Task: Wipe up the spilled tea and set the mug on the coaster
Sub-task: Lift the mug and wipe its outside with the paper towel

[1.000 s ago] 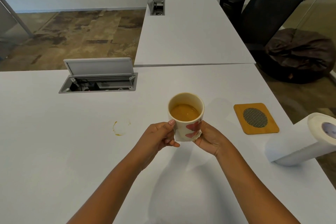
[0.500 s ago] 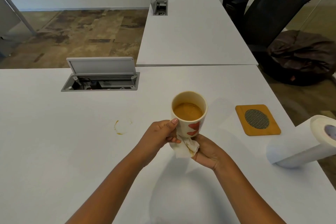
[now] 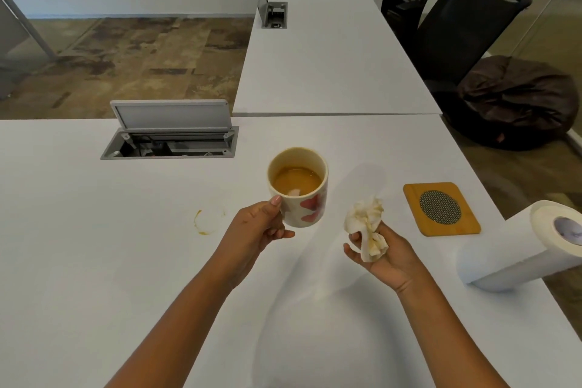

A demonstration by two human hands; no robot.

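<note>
The mug, cream with red markings and partly filled with tea, is held upright above the white worktop by the left hand, whose thumb is pressed on the wall just below the rim. A crumpled paper towel, stained yellow-brown, is gripped in the right hand, just right of the mug and apart from it. A tea ring is seen on the worktop to the left of the left hand, unwiped. The coaster, wooden with a dark round mesh inset, lies flat on the worktop to the right of the paper towel, with nothing on it. A paper towel roll lies on its side near the worktop's right edge. An open cable hatch is set in the worktop beyond the mug.
</note>
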